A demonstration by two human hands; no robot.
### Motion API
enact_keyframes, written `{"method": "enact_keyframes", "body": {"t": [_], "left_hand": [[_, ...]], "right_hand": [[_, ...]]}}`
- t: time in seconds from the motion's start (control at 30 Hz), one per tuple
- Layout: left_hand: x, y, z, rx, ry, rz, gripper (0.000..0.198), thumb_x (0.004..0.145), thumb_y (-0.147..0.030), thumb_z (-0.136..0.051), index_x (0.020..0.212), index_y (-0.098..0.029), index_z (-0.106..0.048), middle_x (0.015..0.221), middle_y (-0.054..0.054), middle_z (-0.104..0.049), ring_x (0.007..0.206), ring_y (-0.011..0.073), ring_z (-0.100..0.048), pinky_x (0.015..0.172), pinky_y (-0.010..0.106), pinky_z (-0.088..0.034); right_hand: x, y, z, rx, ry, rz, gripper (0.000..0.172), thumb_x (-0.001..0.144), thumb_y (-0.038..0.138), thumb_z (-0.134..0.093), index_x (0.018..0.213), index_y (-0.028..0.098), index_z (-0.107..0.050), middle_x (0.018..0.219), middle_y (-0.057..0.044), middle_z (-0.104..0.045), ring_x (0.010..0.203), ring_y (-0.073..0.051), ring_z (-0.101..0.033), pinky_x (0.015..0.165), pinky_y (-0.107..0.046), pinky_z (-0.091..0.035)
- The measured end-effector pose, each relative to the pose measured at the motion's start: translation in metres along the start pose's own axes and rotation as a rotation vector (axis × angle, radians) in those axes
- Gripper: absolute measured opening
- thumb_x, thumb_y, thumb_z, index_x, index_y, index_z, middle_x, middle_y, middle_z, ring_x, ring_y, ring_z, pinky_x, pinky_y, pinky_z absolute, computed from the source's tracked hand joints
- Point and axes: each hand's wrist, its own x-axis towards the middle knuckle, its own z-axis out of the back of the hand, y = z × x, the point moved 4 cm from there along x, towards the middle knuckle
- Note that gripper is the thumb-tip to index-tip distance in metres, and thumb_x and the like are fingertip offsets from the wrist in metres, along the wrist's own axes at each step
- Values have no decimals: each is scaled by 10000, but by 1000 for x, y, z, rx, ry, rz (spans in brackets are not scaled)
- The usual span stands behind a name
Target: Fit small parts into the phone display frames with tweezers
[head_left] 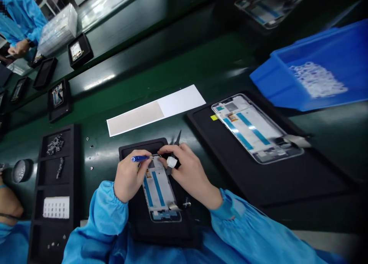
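A phone frame (158, 191) with blue strips lies in a black foam tray (138, 225) in front of me. My left hand (130, 174) pinches a blue pen-like tool (140, 158) above the frame's upper left corner. At the frame's top edge, my right hand (188, 170) is curled, with dark tweezers (178, 138) held in it and pointing away. A small white piece (171, 162) shows by its fingers; how it is held is unclear. Both hands' fingertips are close together at the top of the frame.
Right: a second phone frame (253, 129) on a black tray (230, 168), and a blue bin (287, 83) with white rings. Left: a compartment tray (75, 172) of small parts, a round dish (21, 171) and another person's arm (8, 202). A white strip (181, 101) lies ahead; another person stands far left.
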Motion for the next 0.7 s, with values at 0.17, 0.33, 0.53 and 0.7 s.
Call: {"method": "enact_keyframes", "body": {"t": [0.17, 0.33, 0.53, 0.7], "left_hand": [[2, -5, 0, 58, 62, -55, 140, 978, -214, -481, 1051, -203, -600, 982, 64, -717, 923, 181, -697, 792, 282, -557], [2, -2, 4, -6, -11, 10, 101, 955, -207, -533, 1008, -205, -619, 960, 55, -727, 908, 174, -704, 797, 269, -556], [-2, 12, 9, -388, -187, 315, 95, 931, -274, -595, 967, -186, -606, 939, 46, -733, 753, 133, -722, 699, 232, -581], [0, 21, 8, -789, -283, 531, 312, 831, -426, -715, 962, -185, -566, 852, 35, -749, 647, 121, -707, 645, 235, -597]], "right_hand": [[0, 2, 0, 5, 1, -3, 175, 899, 124, -506, 1012, 234, -583, 904, -40, -667, 804, -243, -541, 630, -348, -472], [0, 3, -1, 16, -6, -13, 164, 901, 115, -512, 1000, 222, -588, 872, -39, -645, 790, -234, -528, 623, -342, -459], [1, 3, 0, 3, -11, -11, 147, 898, 122, -529, 988, 214, -600, 879, -41, -654, 764, -228, -512, 615, -337, -447], [0, 5, 1, -3, -68, 25, 111, 916, 171, -544, 980, 220, -621, 883, -46, -680, 782, -241, -545, 628, -359, -467]]}}
